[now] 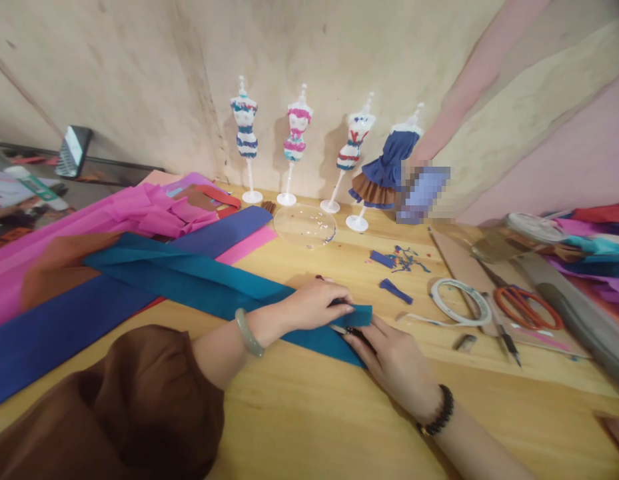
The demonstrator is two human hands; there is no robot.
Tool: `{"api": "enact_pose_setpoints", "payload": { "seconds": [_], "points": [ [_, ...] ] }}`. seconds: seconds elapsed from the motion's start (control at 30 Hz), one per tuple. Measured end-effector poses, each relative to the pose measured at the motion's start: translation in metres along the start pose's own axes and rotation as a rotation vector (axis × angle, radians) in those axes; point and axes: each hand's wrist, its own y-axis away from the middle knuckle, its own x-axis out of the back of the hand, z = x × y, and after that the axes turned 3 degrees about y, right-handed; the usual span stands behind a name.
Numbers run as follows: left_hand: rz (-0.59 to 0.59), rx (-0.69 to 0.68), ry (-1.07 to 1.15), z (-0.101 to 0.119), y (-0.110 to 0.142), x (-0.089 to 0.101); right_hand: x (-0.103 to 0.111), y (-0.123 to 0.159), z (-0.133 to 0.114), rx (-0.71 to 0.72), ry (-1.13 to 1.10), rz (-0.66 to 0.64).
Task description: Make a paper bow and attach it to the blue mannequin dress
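Observation:
My left hand [316,303] pinches the edge of a teal strip [214,280] of crepe-like paper or cloth, which runs from the left across the table. A green bangle is on that wrist. Just to the right, my right hand [396,357] closes around what looks like small scissors [339,329]; a silver tip and dark handle show, the rest is hidden by my fingers. The blade lies against the teal strip, below a short end flap [362,313] between my hands. A wide blue strip [119,300] crosses under the teal one.
Several small white dress forms [248,127] stand along the wall. Another person's arm [469,87] reaches beside the clothed one [396,157]. Right of my hands are blue scraps [396,291], a white tape roll [460,302] and orange rings [526,308]. Pink sheets [154,207] pile left.

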Motion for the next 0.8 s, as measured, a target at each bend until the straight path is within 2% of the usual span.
{"api": "enact_pose_setpoints", "payload": {
  "seconds": [0.17,0.37,0.47,0.57,0.67,0.8],
  "points": [
    [-0.012,0.027,0.014,0.003,0.001,0.002,0.006,0.005,0.001,-0.036,-0.015,-0.065],
    [-0.021,0.098,0.082,0.007,0.003,0.011,0.042,0.018,0.017,-0.109,-0.087,-0.187],
    [-0.041,0.127,0.105,0.011,0.003,0.019,0.057,0.033,0.03,-0.22,-0.148,-0.182],
    [-0.075,0.164,0.096,0.016,0.004,0.027,0.059,0.048,0.035,-0.369,-0.249,-0.151],
    [-0.133,0.165,0.056,0.017,0.005,0.035,0.055,0.056,0.026,-0.499,-0.338,-0.084],
    [-0.198,0.164,-0.021,0.009,0.007,0.045,0.051,0.054,-0.006,-0.599,-0.436,-0.021]
  ]
}}
